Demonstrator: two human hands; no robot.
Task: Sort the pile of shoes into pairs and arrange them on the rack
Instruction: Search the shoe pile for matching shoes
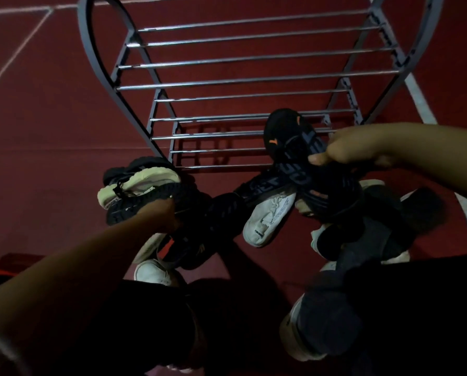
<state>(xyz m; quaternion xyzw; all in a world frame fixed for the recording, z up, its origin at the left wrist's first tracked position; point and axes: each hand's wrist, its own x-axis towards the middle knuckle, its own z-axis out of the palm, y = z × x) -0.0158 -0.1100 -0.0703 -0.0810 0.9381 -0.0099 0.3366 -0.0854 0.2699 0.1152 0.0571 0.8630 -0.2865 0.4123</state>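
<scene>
- Your right hand reaches in from the right, fingers and thumb clamped on a black slide sandal with orange marks, held tilted over the lower front rails of the metal rack.
- Your left hand stretches forward from lower left, closed on a black knit sneaker with a cream sole, sole turned up.
- The pile of shoes lies on the red floor just before the rack, dark and dimly lit.

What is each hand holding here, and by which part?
Right hand: black sandal with orange accents, gripped at its strap end. Left hand: dark knit sneaker with cream sole, apparently at the collar; grip partly hidden.
</scene>
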